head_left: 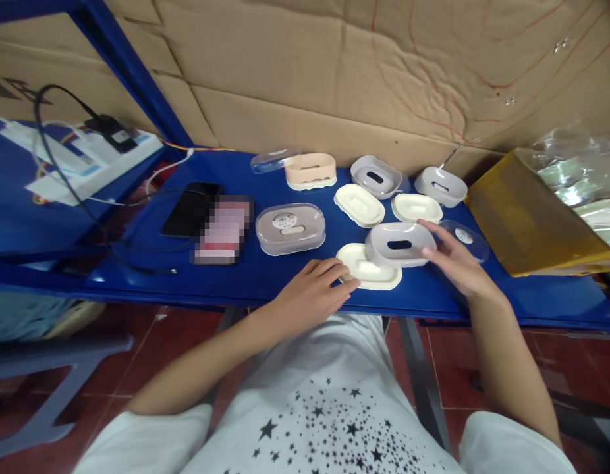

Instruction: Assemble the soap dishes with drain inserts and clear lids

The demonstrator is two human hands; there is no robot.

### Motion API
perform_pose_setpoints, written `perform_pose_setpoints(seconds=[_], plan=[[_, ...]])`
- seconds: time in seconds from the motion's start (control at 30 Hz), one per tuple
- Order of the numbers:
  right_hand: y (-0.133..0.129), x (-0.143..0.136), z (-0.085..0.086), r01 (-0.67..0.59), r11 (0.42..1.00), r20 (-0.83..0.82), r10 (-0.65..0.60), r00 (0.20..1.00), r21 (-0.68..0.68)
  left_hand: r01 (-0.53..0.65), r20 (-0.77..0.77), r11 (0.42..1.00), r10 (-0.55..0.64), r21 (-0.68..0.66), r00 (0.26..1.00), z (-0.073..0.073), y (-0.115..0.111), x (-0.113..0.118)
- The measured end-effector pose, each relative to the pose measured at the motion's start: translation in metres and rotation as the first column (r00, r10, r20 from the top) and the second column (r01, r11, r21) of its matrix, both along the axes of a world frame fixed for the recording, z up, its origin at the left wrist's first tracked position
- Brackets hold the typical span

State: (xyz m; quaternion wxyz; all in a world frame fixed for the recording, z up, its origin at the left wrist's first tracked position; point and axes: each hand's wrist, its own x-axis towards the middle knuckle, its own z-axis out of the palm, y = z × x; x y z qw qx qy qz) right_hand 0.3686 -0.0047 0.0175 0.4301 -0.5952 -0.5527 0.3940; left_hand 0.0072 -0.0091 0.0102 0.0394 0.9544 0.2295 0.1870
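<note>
My right hand grips the right end of a grey oval plastic shell with a dark slot in its middle. The shell is tilted over the right part of a cream oval tray. At that tray's left end, the fingers of my left hand are bent around its edge. A clear lid with a round label lies just right of my right hand. Behind the held shell are two more cream trays, one on the left and one on the right.
Two grey shells, one left of the other, stand at the back. A peach box and a lidded grey box are to the left, beside phones and cables. An open carton with plastic-wrapped items borders the right.
</note>
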Motion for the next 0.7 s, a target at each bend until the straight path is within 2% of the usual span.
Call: perform_pose_setpoints(seconds=[0.07, 0.13, 0.23, 0.37, 0.47, 0.7], plan=[[-0.01, -0.01, 0.001, -0.131, 0.991, 0.142, 0.127, 0.982, 0.019, -0.015, 0.062, 1.0, 0.016, -0.008, 0.998, -0.005, -0.001, -0.005], [-0.019, -0.021, 0.001, -0.196, 0.979, 0.262, 0.175, 0.949, 0.058, -0.051, 0.142, 0.998, 0.056, -0.033, 0.988, -0.012, -0.001, -0.007], [-0.029, -0.041, 0.002, -0.236, 0.964, 0.497, 0.144, 0.856, 0.127, -0.105, 0.25, 0.99, 0.126, -0.094, 0.96, -0.018, -0.001, -0.007], [-0.036, -0.064, 0.001, -0.294, 0.948, 0.728, 0.117, 0.676, 0.121, -0.131, 0.263, 0.987, 0.15, -0.088, 0.953, -0.017, 0.0, -0.008], [-0.039, -0.074, 0.0, -0.346, 0.932, 0.806, 0.124, 0.578, 0.105, -0.119, 0.259, 0.988, 0.14, -0.097, 0.956, -0.015, 0.001, -0.01], [-0.032, -0.07, 0.004, -0.57, 0.819, 0.799, 0.304, 0.519, 0.059, -0.141, 0.24, 0.99, 0.132, 0.02, 0.962, -0.021, 0.002, -0.016]])
